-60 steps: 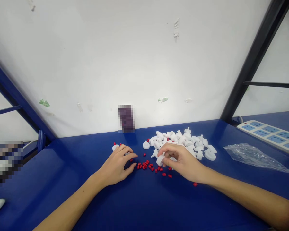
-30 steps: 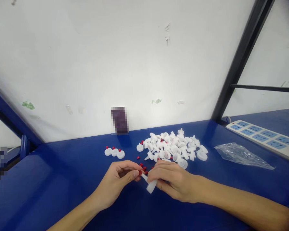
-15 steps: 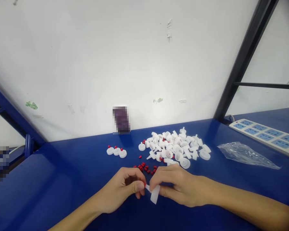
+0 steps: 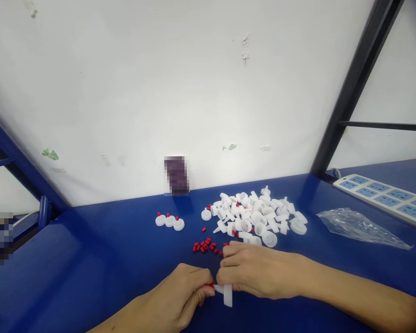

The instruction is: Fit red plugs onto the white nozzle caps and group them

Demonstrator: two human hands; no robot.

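Observation:
Between my two hands is a white nozzle cap (image 4: 228, 296), lying sideways with its thin spout pointing left. My right hand (image 4: 253, 268) is closed around its wide base. At the spout's end, my left hand (image 4: 190, 291) pinches a small red tip cap (image 4: 211, 286), mostly covered by the thumb and fingers. The red cap touches the spout tip; how firmly it sits there is hidden. Just beyond my hands lie several loose red tip caps (image 4: 205, 246). Three white nozzle caps (image 4: 169, 221) with red tips stand upright in a row to the left.
A heap of white nozzle caps (image 4: 260, 215) spreads across the blue table (image 4: 107, 259). To its right lie a clear plastic bag (image 4: 360, 226) and a long power strip (image 4: 384, 196). A blurred dark rectangular object (image 4: 177, 175) leans on the wall.
Both hands have come slightly lower and nearer with the nozzle cap. My left hand has rotated, its fingers now closed over the red tip cap, and the spout lies more level.

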